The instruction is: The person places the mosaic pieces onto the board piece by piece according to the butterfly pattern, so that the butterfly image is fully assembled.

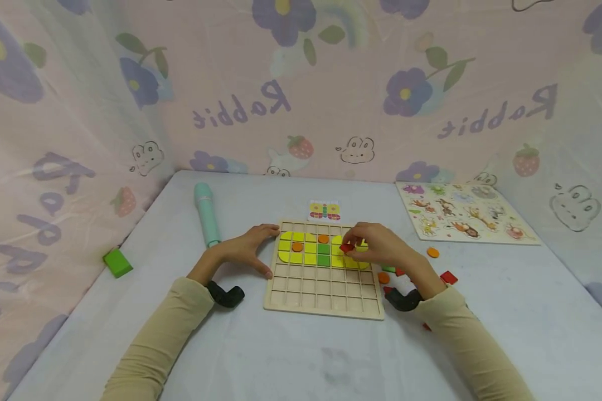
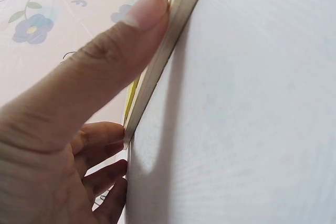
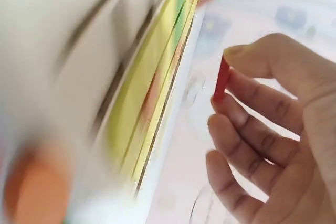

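Observation:
A wooden grid board [image 1: 325, 288] lies on the table with yellow tiles [image 1: 310, 258], green squares [image 1: 323, 260] and orange discs [image 1: 297, 247] in its upper rows. At its left side is my left hand [image 1: 243, 248], thumb spread from the fingers; in the left wrist view the straight thumb [image 2: 105, 56] touches the board's edge. Over the right-hand yellow tiles my right hand [image 1: 381, 245] pinches a small red tile [image 1: 346, 248]. The right wrist view shows that red tile [image 3: 221, 80] edge-on between thumb and fingertips.
Behind the board lies a butterfly pattern card [image 1: 324, 210]. An animal puzzle board [image 1: 466, 214] is at back right, a mint microphone [image 1: 207, 214] at back left, a green block [image 1: 117, 263] far left. Loose orange discs [image 1: 433, 253] and red pieces [image 1: 448, 277] lie around my right forearm.

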Demonstrator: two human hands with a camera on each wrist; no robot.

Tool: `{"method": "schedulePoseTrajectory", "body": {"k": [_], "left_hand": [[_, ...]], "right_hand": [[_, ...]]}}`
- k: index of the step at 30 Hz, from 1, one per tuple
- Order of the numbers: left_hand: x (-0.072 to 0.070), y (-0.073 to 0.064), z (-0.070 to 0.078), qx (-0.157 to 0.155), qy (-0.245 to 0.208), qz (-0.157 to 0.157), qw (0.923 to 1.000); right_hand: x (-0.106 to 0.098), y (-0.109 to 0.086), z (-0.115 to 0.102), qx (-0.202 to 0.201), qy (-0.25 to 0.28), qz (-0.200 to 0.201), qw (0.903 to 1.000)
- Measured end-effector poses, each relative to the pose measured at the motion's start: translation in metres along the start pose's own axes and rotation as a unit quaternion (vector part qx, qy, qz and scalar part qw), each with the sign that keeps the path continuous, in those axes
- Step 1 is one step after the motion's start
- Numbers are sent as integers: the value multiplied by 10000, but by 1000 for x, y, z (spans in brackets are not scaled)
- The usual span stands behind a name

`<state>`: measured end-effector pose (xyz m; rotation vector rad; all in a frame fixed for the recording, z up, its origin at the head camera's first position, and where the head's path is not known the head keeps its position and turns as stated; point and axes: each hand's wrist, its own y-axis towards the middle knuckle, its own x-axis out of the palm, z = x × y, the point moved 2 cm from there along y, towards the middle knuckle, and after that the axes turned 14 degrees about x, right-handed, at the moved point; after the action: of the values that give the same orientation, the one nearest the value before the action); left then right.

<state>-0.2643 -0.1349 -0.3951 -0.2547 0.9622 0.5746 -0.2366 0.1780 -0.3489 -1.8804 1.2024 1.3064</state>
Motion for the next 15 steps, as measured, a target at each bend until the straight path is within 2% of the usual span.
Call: {"method": "schedulePoseTrajectory", "body": {"k": [7,11,15], "left_hand": [[1,1,-2,45,53,-1,10000],[-1,0,-1,24,14,-6,10000],[-2,-1,0,67,-41,11,10000]], "right_hand": [[21,22,-64,-652,-90,-136,9977],[32,32,-92,-668,-278,-324,9969],[46,41,-106,-528,-422,-502,9965]]}}
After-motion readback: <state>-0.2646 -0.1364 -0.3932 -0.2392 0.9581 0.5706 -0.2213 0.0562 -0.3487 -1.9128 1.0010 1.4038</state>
